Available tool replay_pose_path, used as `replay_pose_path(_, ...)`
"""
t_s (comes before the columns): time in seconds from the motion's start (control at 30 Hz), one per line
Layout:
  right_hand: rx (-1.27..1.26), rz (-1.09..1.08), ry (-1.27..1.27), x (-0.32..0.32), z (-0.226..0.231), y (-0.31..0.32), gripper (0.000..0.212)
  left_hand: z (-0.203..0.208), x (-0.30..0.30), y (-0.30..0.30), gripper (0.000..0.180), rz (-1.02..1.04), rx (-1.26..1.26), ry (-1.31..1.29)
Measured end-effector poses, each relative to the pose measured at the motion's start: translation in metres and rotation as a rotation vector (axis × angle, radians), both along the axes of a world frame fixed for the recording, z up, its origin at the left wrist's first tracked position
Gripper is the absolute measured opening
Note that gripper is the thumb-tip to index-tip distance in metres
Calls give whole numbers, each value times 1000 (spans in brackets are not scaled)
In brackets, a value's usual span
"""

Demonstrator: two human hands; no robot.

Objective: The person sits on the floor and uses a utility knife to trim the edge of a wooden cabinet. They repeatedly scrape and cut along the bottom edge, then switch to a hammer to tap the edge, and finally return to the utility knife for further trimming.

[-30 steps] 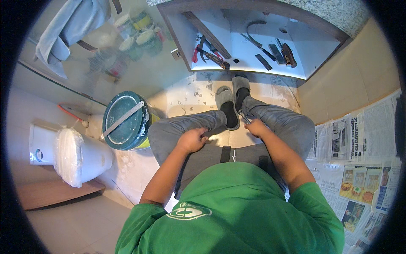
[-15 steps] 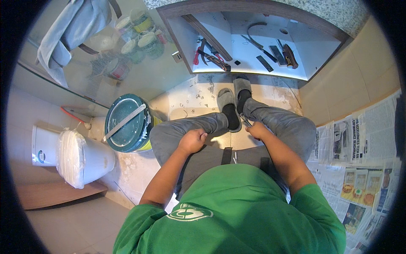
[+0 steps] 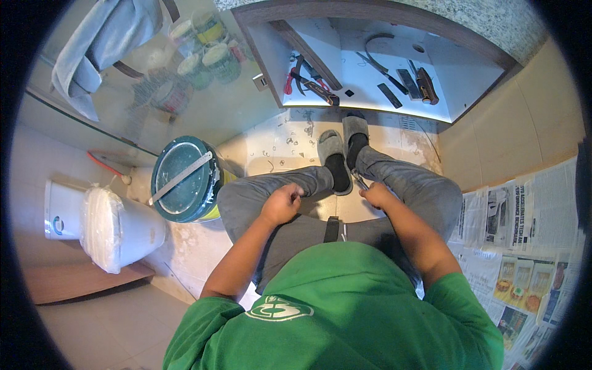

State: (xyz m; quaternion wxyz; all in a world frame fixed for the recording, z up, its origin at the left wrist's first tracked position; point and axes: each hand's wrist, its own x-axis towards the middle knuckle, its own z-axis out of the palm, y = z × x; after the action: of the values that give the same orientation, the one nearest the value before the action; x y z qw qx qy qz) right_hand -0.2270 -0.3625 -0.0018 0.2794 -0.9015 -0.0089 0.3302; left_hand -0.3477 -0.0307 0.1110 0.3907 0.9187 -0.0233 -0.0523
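My right hand [image 3: 377, 195] is closed around a small pair of metal pliers [image 3: 359, 180], whose tips point up and left beside my slippered foot. The tool is small here and its jaws are hard to make out. Over my left thigh, my left hand [image 3: 282, 204] is curled with the thumb against the fingers; whatever it may hold is hidden. Both forearms rest near my grey trousers [image 3: 246, 200]. Ahead of my feet, an open cabinet [image 3: 444, 110] holds a hammer [image 3: 317, 92] with a black and orange handle and a red-handled tool [image 3: 288, 83].
Further right in the cabinet lie a curved tool with a dark handle [image 3: 394, 83], dark flat bars [image 3: 389, 95] and a brown-handled tool [image 3: 427, 86]. A lidded bucket [image 3: 179, 148] carries a metal ruler [image 3: 182, 177]. A plastic-covered toilet [image 3: 102, 228] stands left; newspaper [image 3: 524, 209] lines the right.
My left hand's fingers have shifted and loosened slightly. The right hand keeps its grip on the pliers with a small turn. The whole view has shifted a little.
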Motion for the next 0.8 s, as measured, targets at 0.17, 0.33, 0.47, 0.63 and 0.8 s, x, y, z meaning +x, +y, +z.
replay_pose_path(0.17,-7,61,-32,-4,-8,-2,47,8,38,3,35,31,-28,29)
replay_pose_path(0.33,-41,81,-19,-7,5,0,45,15,119,18,47,14,243,168)
replay_pose_path(0.47,27,-29,83,-2,7,2,42,-11,187,48,59,86,465,220)
replay_pose_path(0.63,103,-79,59,3,1,-2,37,-48,242,74,85,207,505,338)
replay_pose_path(0.8,86,-148,154,9,-6,-7,43,-88,265,82,91,235,516,333)
